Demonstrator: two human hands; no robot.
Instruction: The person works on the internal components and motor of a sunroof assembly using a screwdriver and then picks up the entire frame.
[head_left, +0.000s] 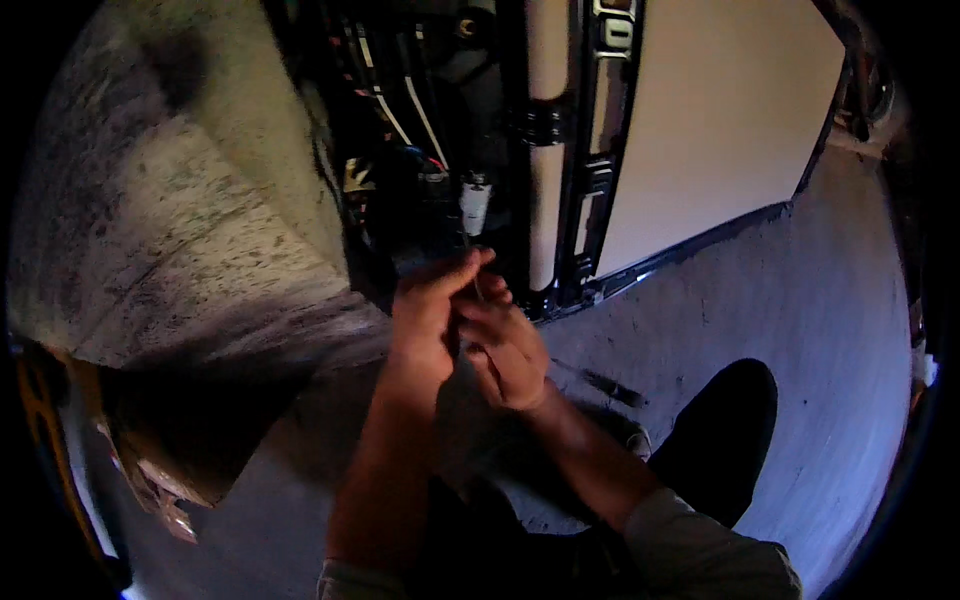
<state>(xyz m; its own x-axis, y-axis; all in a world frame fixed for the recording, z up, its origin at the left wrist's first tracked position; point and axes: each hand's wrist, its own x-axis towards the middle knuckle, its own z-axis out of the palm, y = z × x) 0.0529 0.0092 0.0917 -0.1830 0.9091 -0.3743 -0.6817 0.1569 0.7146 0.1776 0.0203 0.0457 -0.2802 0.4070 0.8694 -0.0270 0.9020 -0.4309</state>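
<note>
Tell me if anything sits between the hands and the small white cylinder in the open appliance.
Nothing visible does. The left hand and right hand are close together just below the white cylinder, with only dim open space and a thin dark piece they seem to pinch between them.

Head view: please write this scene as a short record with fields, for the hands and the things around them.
place: grey floor, beside an opened white appliance
left hand: raised at the open compartment, fingers pinched on something thin; cannot tell what
right hand: touching the left hand, fingers curled, at the same spot
inside compartment: wires and a small pale cylinder part
on floor: dark slim tool to the right of the hands
lower left: cardboard box
light: dim, fine details hidden
</note>
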